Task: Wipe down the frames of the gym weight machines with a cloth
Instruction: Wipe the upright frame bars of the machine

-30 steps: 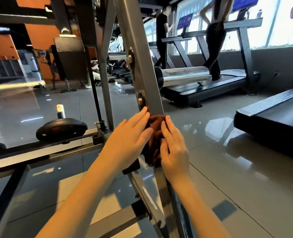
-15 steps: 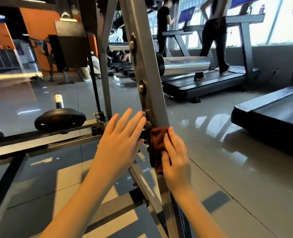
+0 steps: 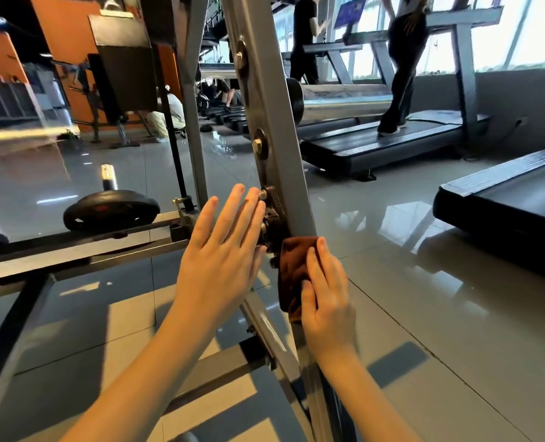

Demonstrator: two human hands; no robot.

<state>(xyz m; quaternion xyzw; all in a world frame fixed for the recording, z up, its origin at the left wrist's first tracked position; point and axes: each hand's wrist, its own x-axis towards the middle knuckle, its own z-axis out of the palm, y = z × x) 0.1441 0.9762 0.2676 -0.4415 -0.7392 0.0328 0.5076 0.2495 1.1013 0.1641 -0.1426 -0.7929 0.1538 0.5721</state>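
1. My right hand (image 3: pixel 327 301): fingers straight and flat, pressing the cloth (image 3: pixel 292 266) against the frame post (image 3: pixel 284 148).
2. Cloth: dark red-brown, crumpled, on the post's near face, at 11 o'clock of my right hand, just below the bolted bracket (image 3: pixel 274 215).
3. My left hand (image 3: pixel 223 250): wide, fingers spread, holding nothing, at 9 o'clock of the cloth; fingertips touch the bracket's bolts.
4. Weight plate (image 3: pixel 111 212): black, lying flat on a low rail (image 3: pixel 73 250), 9 o'clock of my left hand.
5. Treadmill (image 3: pixel 344 151): 1 o'clock, well apart; a person (image 3: pixel 402 74) walks on it.
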